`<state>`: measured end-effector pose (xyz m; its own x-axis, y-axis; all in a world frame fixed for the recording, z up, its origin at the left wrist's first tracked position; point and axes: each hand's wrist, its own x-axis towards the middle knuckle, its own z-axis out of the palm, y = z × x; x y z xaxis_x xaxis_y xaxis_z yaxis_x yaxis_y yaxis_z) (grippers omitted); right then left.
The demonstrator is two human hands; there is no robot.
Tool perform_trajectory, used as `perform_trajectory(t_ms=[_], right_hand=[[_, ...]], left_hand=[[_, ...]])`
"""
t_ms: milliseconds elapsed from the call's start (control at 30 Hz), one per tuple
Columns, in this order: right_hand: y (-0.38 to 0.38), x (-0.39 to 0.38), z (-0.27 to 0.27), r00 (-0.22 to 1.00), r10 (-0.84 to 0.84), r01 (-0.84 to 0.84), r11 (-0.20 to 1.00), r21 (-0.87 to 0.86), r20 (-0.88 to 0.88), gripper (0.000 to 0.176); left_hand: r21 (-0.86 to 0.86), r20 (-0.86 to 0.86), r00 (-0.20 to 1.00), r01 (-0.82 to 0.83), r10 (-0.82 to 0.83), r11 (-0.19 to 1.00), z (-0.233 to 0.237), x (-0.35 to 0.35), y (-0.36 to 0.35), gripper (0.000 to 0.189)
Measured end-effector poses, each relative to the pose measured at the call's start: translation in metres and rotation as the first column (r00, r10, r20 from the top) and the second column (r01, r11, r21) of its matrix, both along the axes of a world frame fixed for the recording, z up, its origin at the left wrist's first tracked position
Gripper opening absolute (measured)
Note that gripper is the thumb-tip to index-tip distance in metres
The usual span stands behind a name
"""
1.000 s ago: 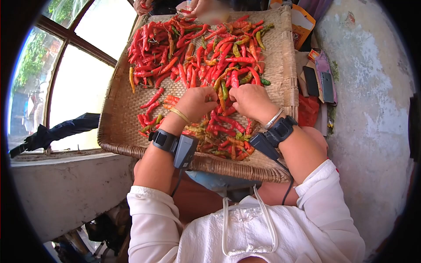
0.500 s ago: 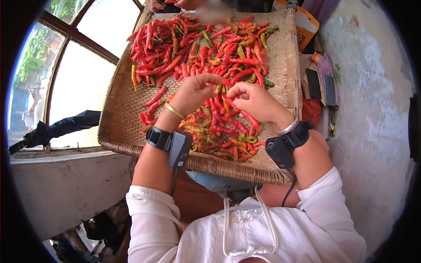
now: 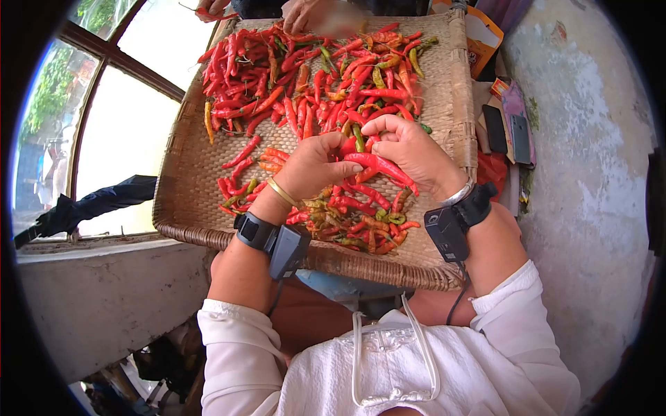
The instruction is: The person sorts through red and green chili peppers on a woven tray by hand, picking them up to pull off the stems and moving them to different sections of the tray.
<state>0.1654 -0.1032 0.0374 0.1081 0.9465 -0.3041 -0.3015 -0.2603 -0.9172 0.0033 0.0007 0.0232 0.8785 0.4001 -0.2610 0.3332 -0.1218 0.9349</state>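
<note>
We have both hands over a wide woven tray point(image 3: 182, 177), where the chili peppers point(image 3: 239, 76) lie in a big pile toward the far side and a smaller heap point(image 3: 368, 229) close to us. Our left hand point(image 3: 310, 166) pinches one end of a long red pepper point(image 3: 390, 170) between thumb and fingers; the rest slants down to the right, below our other hand. Our right hand point(image 3: 417, 156) has its fingers curled in toward the thumb, with a bit of red at the tips — whether they grip it, we cannot tell. A green pepper point(image 3: 359, 139) shows between the two hands.

To handle this well, we should pinch lightly near the end, since a hard squeeze could split the skin, and leave the fine work to the right fingertips. Our wrists are best held high — the left wrist device point(image 3: 289, 251) could otherwise catch on the heap. A co-worker's hand point(image 3: 300, 15) is at the pile's far edge, so we do well to work the near side.
</note>
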Motion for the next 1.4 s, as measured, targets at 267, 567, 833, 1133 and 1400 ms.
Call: perform_trajectory(t_ms=[267,567,833,1133,1400], right_hand=[[0.001,-0.001,-0.012,0.75,0.08,-0.141,0.989,0.041,0.656,0.02],[-0.001,-0.001,0.009,0.932,-0.087,0.048,0.992,0.116,0.353,0.017],[-0.003,0.001,0.017,0.964,-0.03,0.017,0.999,0.05,0.264,0.019],[0.0,0.015,0.009,0.954,-0.131,0.158,0.984,0.081,-0.27,0.022],[0.003,0.003,-0.015,0.564,0.223,-0.33,0.944,-0.03,0.795,0.026]], left_hand=[[-0.241,-0.036,0.996,-0.089,0.083,0.966,0.008,-0.009,0.011,0.011],[0.194,-0.274,0.937,0.273,-0.215,0.942,0.014,-0.01,0.02,0.016],[0.042,0.231,0.876,-0.444,0.423,0.895,0.002,0.0,0.038,0.039],[-0.017,-0.047,0.998,0.041,-0.041,0.999,0.018,-0.004,0.023,0.026],[-0.064,0.295,0.848,-0.442,0.44,0.895,-0.003,-0.001,0.047,0.064]])
